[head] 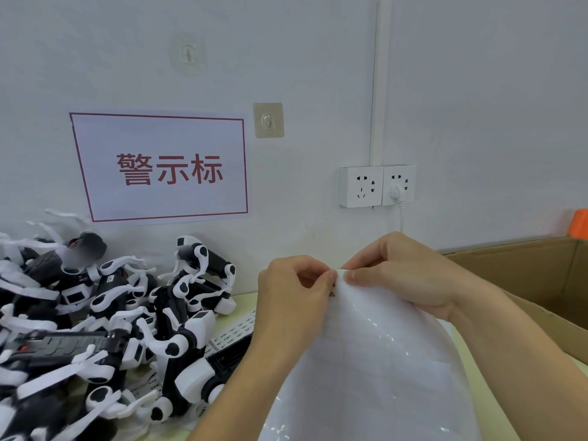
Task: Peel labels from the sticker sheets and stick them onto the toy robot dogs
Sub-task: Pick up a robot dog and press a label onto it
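Sticker sheet (366, 361) is held up off the worktop (238, 300), top corner pinched between both hands, likely so a label edge can be lifted. Left hand (292, 297) and right hand (404, 268) are raised, fingertips meeting at the corner. Toy robot dogs (105, 319) are piled at left, unlabelled judging by view.

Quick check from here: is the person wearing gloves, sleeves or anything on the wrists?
No. The left hand and the right hand are both bare, with no gloves. Both forearms are uncovered as far as the frame shows, with no sleeve in view. No ring, watch or band is visible. The nails on the fingers look short and unpainted.
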Demonstrator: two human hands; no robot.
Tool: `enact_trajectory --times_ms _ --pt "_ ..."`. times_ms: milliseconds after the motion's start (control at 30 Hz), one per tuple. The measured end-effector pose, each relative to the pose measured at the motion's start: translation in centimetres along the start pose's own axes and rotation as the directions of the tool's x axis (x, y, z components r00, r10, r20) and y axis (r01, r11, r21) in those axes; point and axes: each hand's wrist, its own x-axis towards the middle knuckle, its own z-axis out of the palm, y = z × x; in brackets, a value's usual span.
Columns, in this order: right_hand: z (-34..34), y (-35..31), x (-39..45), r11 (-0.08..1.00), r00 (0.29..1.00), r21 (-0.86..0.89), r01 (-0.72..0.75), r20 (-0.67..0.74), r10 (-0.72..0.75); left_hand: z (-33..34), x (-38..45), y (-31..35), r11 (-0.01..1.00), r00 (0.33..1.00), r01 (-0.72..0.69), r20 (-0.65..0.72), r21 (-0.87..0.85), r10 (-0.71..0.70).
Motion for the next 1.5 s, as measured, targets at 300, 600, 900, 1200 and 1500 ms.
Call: enact_trajectory --times_ms 300,600,900,1200,1500 --pt "-1.2 1.2 0.5 0.992 0.998 -0.105 -0.064 -0.002 0.064 0.2 0.0 -0.2 0.999 0.998 -0.012 -0.062 0.03 0.013" --pt "-8.2 8.5 0.0 0.908 0.96 -0.318 -0.275 -0.038 0.278 -0.5 0.3 -0.1 0.975 0.997 0.076 -0.002 -0.209 -0.078" --pt "-10.2 13.1 -0.8 0.558 0.819 -0.672 -0.487 -0.129 0.558 -0.1 0.4 -0.7 0.954 0.988 0.113 0.135 -0.277 -0.078" --pt "-4.5 4.5 0.9 0.985 0.985 0.005 -0.173 0.021 0.173 0.1 0.4 -1.5 0.96 0.987 0.121 0.13 -0.253 -0.09" --pt "-0.5 1.6 0.8 0.996 0.99 0.039 -0.084 0.117 0.079 -0.1 0.6 -1.8 0.943 0.99 0.138 0.026 -0.304 -0.137"
